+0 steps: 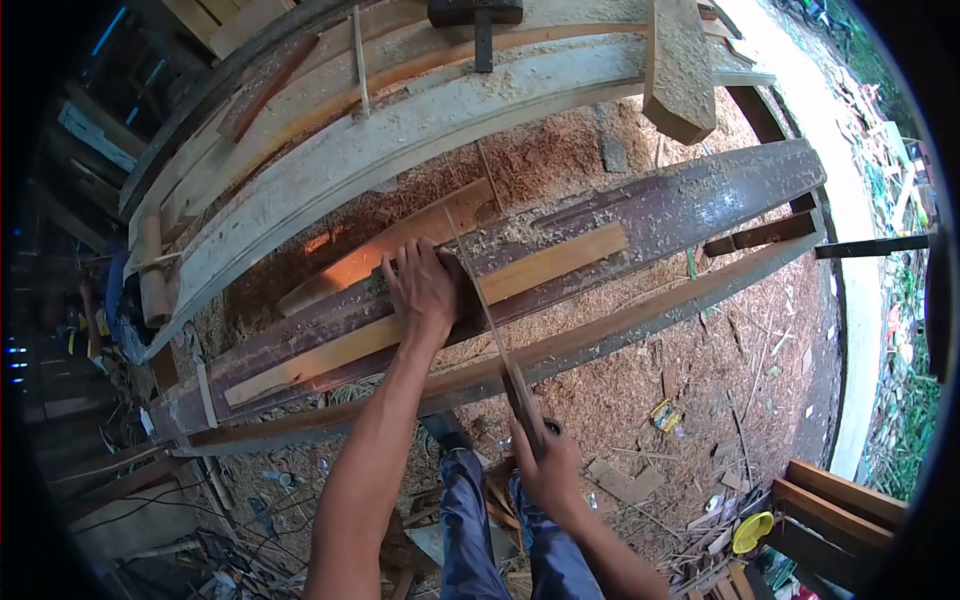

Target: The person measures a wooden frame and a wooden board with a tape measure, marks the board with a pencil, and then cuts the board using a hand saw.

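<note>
A long pale wooden strip (552,262) lies along a dark reddish-brown plank (715,205) sprinkled with shavings. My left hand (422,288) bears down on the strip, its fingers bent over toward the plank's far edge. Close to the right of that hand, a handsaw (487,312) crosses the strip, its blade slanting away from me. My right hand (548,468) is wrapped around the saw's dark handle on the near side of the plank. Part of the strip is hidden beneath my left hand and the dark area beside the blade.
Beyond the plank runs a large curved pale timber (420,130), with a wooden mallet (476,14) and a thick beam (682,75) on it. A narrow rail (640,318) runs nearer me. Shavings and scraps cover the ground, and a yellow bowl-like object (752,532) lies at lower right.
</note>
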`<state>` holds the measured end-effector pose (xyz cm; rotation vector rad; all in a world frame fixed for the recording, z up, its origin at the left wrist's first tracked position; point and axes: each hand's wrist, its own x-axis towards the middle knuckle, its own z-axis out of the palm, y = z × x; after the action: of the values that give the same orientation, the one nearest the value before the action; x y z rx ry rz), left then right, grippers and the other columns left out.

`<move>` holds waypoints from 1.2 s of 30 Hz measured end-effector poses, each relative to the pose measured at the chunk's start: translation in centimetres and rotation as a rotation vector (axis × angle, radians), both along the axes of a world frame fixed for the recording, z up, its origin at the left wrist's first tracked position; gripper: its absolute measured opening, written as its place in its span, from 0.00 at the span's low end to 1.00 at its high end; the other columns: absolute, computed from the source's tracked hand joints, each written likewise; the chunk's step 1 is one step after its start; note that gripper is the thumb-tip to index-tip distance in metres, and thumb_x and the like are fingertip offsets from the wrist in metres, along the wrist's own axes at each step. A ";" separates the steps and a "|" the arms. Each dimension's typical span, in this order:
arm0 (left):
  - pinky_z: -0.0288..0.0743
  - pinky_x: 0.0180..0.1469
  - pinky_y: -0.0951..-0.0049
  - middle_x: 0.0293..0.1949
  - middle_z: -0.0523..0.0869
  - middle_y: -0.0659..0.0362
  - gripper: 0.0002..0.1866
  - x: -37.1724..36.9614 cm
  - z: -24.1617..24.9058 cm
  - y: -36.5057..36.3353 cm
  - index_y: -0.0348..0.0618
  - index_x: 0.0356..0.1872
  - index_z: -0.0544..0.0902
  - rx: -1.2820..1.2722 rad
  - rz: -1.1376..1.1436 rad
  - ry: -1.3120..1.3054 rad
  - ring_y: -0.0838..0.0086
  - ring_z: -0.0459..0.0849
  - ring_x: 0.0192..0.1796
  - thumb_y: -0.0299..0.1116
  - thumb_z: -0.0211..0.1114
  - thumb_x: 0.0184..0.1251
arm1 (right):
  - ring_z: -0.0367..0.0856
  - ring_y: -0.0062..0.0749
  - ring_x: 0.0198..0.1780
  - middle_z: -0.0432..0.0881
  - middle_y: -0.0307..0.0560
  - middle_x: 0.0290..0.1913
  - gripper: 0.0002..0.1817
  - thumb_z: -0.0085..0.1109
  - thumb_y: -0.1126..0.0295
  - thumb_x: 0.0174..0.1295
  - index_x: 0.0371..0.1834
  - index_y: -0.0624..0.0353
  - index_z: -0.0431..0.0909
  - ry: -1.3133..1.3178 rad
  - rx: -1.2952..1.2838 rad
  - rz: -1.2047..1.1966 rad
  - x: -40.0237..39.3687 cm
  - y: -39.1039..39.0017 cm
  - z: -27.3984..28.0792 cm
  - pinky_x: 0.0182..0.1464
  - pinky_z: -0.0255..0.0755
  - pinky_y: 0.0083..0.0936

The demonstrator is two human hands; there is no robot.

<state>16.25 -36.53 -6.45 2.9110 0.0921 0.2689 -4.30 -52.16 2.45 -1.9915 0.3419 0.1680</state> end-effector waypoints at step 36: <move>0.57 0.65 0.50 0.39 0.79 0.51 0.10 0.0 -0.4 0.0 0.39 0.39 0.76 0.010 0.015 -0.076 0.57 0.76 0.50 0.35 0.53 0.65 | 0.84 0.50 0.27 0.81 0.61 0.28 0.17 0.56 0.65 0.66 0.55 0.61 0.77 0.169 -0.099 0.151 1.7 -0.7 1.3 0.29 0.74 0.37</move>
<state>16.25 -36.51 -6.87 2.9066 0.1008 0.3826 -2.60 -52.86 3.78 -2.1067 0.3122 0.4245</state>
